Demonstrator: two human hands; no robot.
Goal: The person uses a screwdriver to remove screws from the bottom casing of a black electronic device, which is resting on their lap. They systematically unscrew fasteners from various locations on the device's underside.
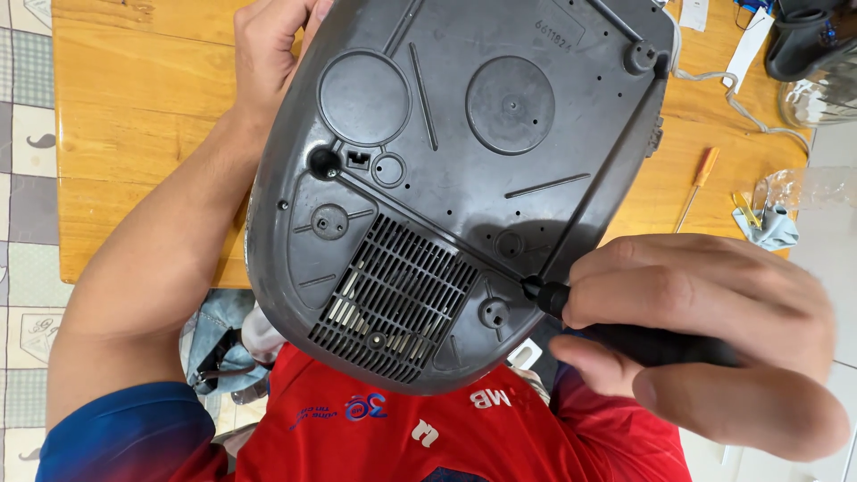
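— What's the person got there?

— A dark grey plastic appliance base [464, 178], turned bottom side up and tilted toward their chest, its near edge over the red shirt [428, 428] and its far part over the wooden tabletop [134, 116]. You can see two round moulded discs on it, raised ribs and a slotted vent grille [393, 299] near the lower edge.

— And the hands?

— The left hand [272, 54] is wrapped over the far left rim of the base, fingers curled behind it, steadying it. The right hand [705, 330] is clenched around the black handle of a screwdriver [625, 335], at the near right. The tip sits against the base just right of the grille, where two ribs meet beside a round screw well [493, 312].

— Anything else on the tabletop?

— On the far right there's a second screwdriver with an orange handle [701, 183], lying well apart from the base. Just beyond it a crumpled clear plastic bag [786, 201] with small yellow bits, and a white cord [736, 98] trailing along the far edge. The floor to the left is patterned tile [27, 223].
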